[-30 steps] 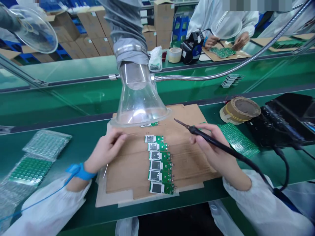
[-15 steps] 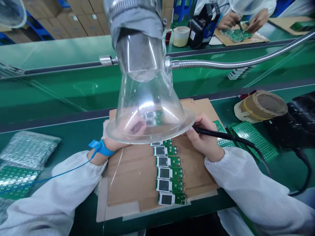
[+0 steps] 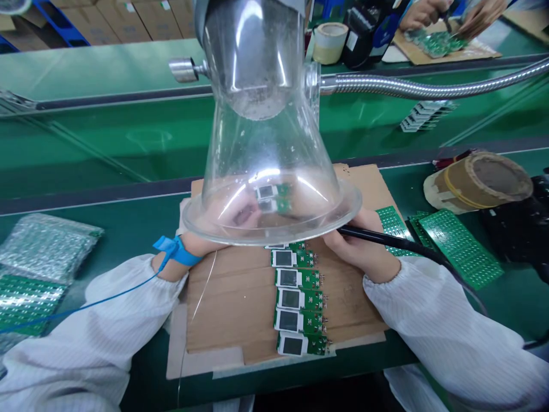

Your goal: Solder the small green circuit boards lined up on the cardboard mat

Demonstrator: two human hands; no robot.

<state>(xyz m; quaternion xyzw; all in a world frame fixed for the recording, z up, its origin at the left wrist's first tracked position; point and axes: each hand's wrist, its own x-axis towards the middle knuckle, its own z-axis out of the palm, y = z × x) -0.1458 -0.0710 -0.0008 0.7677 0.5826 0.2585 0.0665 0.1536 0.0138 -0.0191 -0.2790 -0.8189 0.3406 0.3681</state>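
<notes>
Through the clear fume hood point(image 3: 274, 151), my left hand point(image 3: 240, 213) shows blurred, its fingers curled closed beside the upper circuit boards. A thin solder wire point(image 3: 205, 286) runs down from under that hand across the cardboard point(image 3: 231, 320). My right hand point(image 3: 364, 246) is wrapped around the black handle of a soldering iron point(image 3: 362, 232); the hood's rim and glare hide its tip. Small green boards with grey screens point(image 3: 291, 298) lie in a column between my hands, several below the hood and some seen through it.
Bagged boards point(image 3: 47, 246) lie at left, green board panels point(image 3: 461, 246) at right near a large tape roll point(image 3: 480, 180). A metal gooseneck point(image 3: 398, 88) carries the hood. A blue wrist strap point(image 3: 184, 254) trails a cord. Across the divider, another person's hands point(image 3: 480, 20) work over boards.
The view has shifted slightly, making the hood look larger and placing the tape roll farther right. Both hands keep their holds, and the column of boards looks the same.
</notes>
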